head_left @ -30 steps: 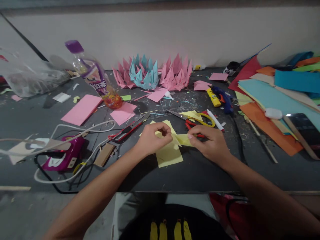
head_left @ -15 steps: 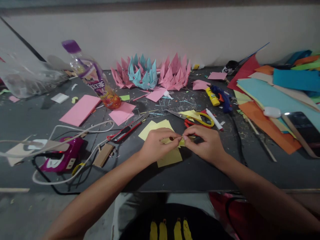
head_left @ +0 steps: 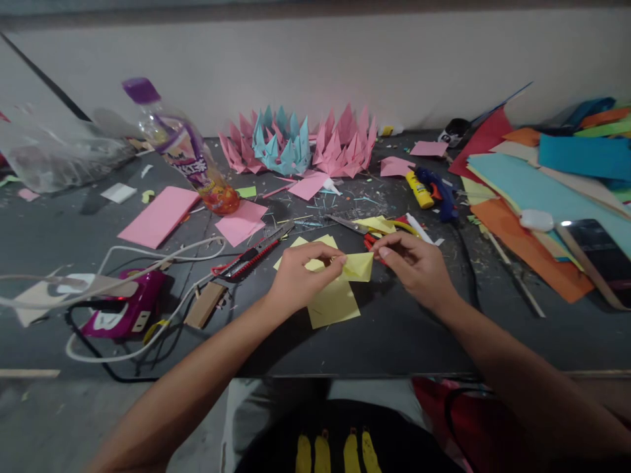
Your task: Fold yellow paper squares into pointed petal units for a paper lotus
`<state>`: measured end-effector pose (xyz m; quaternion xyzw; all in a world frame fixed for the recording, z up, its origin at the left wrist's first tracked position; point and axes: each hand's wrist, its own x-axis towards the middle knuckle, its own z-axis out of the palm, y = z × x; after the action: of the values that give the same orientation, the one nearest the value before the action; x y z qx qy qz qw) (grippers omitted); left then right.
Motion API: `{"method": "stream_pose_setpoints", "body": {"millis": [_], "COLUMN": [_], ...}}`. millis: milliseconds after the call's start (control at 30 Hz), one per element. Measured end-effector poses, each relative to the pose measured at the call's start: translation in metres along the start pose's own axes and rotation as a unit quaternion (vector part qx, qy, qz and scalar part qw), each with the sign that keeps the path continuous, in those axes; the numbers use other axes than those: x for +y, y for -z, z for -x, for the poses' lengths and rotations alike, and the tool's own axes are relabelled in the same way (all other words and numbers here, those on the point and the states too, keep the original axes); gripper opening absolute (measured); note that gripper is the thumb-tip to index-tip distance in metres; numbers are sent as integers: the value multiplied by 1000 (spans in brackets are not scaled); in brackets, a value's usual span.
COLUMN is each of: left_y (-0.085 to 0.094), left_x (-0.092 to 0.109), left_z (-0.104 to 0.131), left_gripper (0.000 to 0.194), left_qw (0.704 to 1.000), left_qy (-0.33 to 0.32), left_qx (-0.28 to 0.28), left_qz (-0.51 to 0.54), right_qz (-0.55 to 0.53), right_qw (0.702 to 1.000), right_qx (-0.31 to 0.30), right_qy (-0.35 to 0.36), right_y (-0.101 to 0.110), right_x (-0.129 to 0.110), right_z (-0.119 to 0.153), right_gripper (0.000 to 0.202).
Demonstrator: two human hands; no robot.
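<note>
A small folded piece of yellow paper (head_left: 359,267) is held up above the desk in front of me. My left hand (head_left: 306,272) pinches its left end between thumb and fingers. My right hand (head_left: 417,268) has its fingertips together at the paper's upper right corner. Beneath it lie several yellow paper squares (head_left: 335,307), partly covered by my left hand. Just behind my right hand are scissors (head_left: 351,225) with yellow and red handles, partly hidden. A red and black utility knife (head_left: 254,253) lies left of the squares.
Pink and blue folded-paper rings (head_left: 280,154) stand by the wall. A drink bottle (head_left: 185,154) is at the back left. Left, cables loop around a magenta power strip (head_left: 125,309). A blue glue gun (head_left: 444,194), coloured sheets (head_left: 542,187) and a phone (head_left: 599,253) lie right.
My hands have moved apart, the right one shifting right. The folded yellow paper, nearly hidden between my fingers before, now shows its broad face between them.
</note>
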<state>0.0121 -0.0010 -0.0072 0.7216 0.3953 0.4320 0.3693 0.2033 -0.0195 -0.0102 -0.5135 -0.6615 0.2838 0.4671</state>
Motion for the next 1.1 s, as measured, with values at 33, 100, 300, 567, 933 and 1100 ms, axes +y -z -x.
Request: {"method": "stream_pose_setpoints", "body": {"millis": [33, 100, 300, 567, 933, 1100], "left_y": [1, 2, 1, -2, -1, -5], "left_x": [-1, -3, -8, -13, -6, 1], "left_z": [-1, -2, -4, -3, -3, 2], "left_gripper": [11, 11, 11, 18, 10, 10], "left_qw": [1000, 999, 993, 987, 996, 998], "left_qy": [8, 26, 62, 85, 67, -14], "left_qx": [3, 5, -1, 7, -6, -64], "left_qz": [13, 41, 102, 134, 60, -15], "right_qz": [-27, -71, -141, -133, -99, -3], "right_qw": [999, 996, 983, 980, 990, 998], "right_qx": [-15, -53, -91, -93, -67, -64], "right_qy": [-14, -33, -68, -113, -79, 17], "right_y": [0, 0, -2, -4, -8, -13], "right_x": [1, 3, 3, -4, -2, -6], "right_z": [-1, -1, -2, 0, 1, 5], "right_gripper": [10, 15, 13, 21, 12, 8]}}
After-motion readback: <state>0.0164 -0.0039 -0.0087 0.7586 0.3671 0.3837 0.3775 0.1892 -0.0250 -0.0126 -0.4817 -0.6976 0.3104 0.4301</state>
